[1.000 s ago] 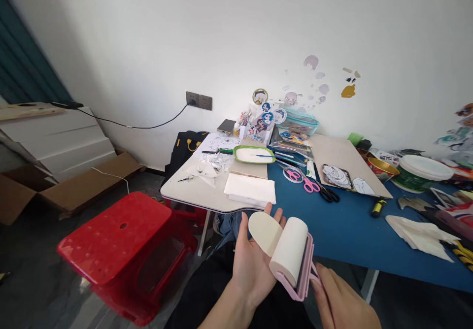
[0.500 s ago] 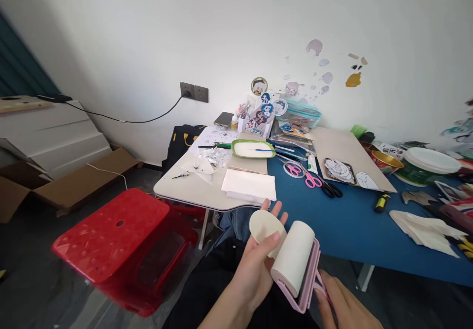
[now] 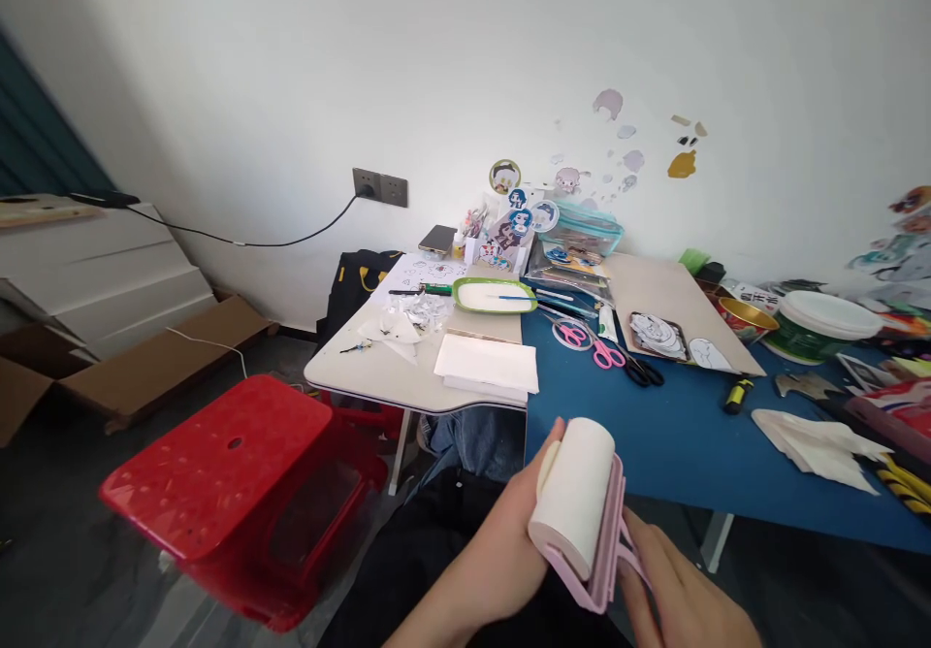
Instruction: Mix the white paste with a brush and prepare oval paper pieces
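Note:
My right hand [image 3: 673,580] is closed round the pink handle of a lint roller [image 3: 578,498], whose thick white roll tilts up over my lap. Against the roll's left side lies my left hand [image 3: 509,546], closed on a pale cream disc [image 3: 549,469]. Most of the disc is hidden behind the roll, and so are most of my left fingers. Beyond my hands, a stack of white paper [image 3: 487,365] rests on the light table [image 3: 393,386] near its front edge.
A green-rimmed tray [image 3: 495,296] bears a blue brush. Pink scissors [image 3: 607,353] and black scissors [image 3: 644,371] lie on the blue table [image 3: 655,444]. A white tub [image 3: 821,326] stands right. At left is a red stool [image 3: 225,464].
My left hand has turned and come up against the roll with the disc, which is now mostly hidden. The roller has shifted slightly up and left. The view has turned a little right.

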Action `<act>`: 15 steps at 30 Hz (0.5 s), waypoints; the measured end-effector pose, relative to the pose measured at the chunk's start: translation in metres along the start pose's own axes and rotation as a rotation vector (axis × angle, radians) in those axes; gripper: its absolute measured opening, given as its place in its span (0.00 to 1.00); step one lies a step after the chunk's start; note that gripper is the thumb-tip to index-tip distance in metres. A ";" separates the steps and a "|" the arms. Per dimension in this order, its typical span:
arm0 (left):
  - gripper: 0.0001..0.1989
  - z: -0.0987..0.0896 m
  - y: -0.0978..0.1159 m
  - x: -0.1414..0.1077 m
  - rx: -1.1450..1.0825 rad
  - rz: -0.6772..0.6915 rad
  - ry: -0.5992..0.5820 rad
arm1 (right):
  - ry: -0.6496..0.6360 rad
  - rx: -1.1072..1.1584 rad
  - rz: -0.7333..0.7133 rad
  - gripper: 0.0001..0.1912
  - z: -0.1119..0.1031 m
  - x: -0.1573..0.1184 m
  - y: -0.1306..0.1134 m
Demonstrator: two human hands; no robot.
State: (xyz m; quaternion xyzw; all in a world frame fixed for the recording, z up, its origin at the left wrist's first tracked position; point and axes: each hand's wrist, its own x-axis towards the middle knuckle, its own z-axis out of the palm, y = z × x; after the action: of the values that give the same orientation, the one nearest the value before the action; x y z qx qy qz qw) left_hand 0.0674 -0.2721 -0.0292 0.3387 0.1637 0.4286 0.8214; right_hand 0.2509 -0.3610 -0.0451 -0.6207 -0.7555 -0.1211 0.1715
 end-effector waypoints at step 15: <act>0.19 0.002 0.005 -0.005 0.393 -0.043 -0.030 | 0.040 0.277 0.280 0.18 -0.012 0.005 -0.005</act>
State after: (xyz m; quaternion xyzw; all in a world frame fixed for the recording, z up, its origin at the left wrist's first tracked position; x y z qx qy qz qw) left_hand 0.0629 -0.2747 -0.0237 0.4956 0.2390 0.3657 0.7507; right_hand 0.2467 -0.3619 -0.0322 -0.6877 -0.6674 -0.0032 0.2857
